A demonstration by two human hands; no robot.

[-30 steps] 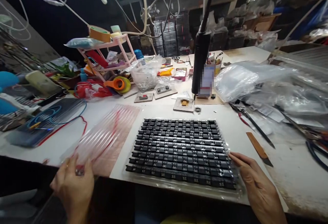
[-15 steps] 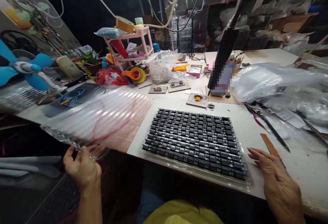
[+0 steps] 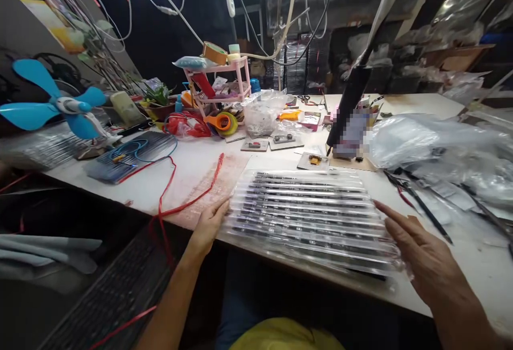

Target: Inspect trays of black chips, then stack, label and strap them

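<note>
A clear ribbed plastic tray (image 3: 308,205) lies over rows of small black electronic parts (image 3: 264,176) at the table's front edge. The parts show through its channels, and the tray beneath them is mostly hidden. My left hand (image 3: 206,230) grips the clear tray's left edge, its fingers closed with the tips partly out of sight. At the opposite side, my right hand (image 3: 420,251) touches the right edge with fingers stretched out along it. Left of the tray a red plastic string (image 3: 192,200) runs across the table and hangs over the edge.
A blue-bladed fan (image 3: 66,101) and a flat stack with a blue cord (image 3: 132,152) are at left. Behind stand a pink rack (image 3: 244,80) and a black lamp-like arm (image 3: 350,104). Plastic bags (image 3: 433,141) and tweezers (image 3: 428,208) lie at right.
My left hand has brought the clear tray from the left onto the black parts. The right hand has shifted to its right edge. The red string is now uncovered, and the view has tilted slightly.
</note>
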